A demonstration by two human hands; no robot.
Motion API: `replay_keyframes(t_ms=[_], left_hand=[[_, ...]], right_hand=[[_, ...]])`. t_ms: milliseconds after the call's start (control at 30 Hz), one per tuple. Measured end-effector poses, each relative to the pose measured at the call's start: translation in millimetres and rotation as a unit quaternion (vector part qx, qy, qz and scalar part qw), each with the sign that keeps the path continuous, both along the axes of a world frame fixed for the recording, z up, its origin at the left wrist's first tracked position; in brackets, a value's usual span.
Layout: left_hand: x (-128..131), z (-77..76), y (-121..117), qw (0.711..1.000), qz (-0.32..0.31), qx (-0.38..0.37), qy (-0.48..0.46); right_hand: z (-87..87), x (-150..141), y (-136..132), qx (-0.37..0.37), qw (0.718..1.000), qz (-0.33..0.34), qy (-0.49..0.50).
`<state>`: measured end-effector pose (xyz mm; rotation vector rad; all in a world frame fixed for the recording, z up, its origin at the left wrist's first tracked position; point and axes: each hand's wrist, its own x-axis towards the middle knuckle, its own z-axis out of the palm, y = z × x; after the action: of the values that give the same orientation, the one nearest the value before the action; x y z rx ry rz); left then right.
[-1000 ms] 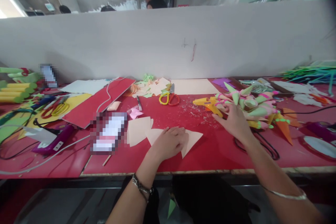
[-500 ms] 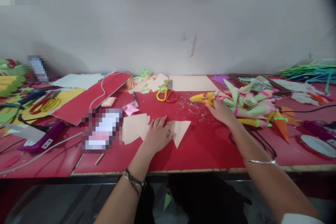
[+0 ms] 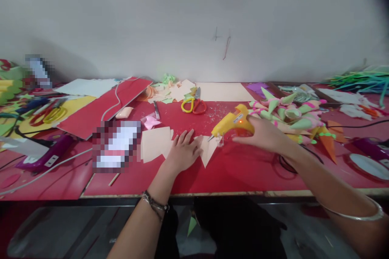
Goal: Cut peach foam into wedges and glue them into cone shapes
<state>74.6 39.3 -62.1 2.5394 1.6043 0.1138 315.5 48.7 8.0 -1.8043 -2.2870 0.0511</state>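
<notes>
My right hand (image 3: 264, 131) grips a yellow hot glue gun (image 3: 232, 121), its small orange light lit. The nozzle points down and left, at the upper edge of a cream paper triangle (image 3: 207, 156); whether it touches cannot be made out. Flat on the cream paper, fingers spread, lies my left hand (image 3: 182, 151), covering part of the sheet. Beside that hand on the left rests a small stack of cream paper pieces (image 3: 156, 143). Scissors (image 3: 193, 106) with one yellow and one red handle lie beyond my hands.
A pile of green and pink paper cones (image 3: 285, 115) stands to the right. On the left are a phone (image 3: 118, 145), a red board (image 3: 106, 107) and a purple power strip (image 3: 45, 153). Paper scraps (image 3: 176, 91) lie at the back by the white partition (image 3: 152, 28).
My right hand took hold of the glue gun beside the cones and brought it left and nearer, over the cream triangle. My left hand spread its fingers on the paper.
</notes>
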Motion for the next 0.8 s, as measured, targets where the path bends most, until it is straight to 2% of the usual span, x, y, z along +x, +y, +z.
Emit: replay_keyframes(t_ms=[167,367,800], left_hand=[[1,1.3,0,1.000,0.005,-0.012,0.003],[1,1.5,2,1.000,0.004,-0.024,-0.005],[0,0.0,2,1.000,0.002,-0.015,-0.003]], right_hand=[[-10.0,-9,-14,-0.056,0.996,0.064,-0.024],[-20.3,-8,-17,-0.049,0.993,0.066,-0.081],[-21.4,-13,-19,-0.052,0.991,0.086,-0.083]])
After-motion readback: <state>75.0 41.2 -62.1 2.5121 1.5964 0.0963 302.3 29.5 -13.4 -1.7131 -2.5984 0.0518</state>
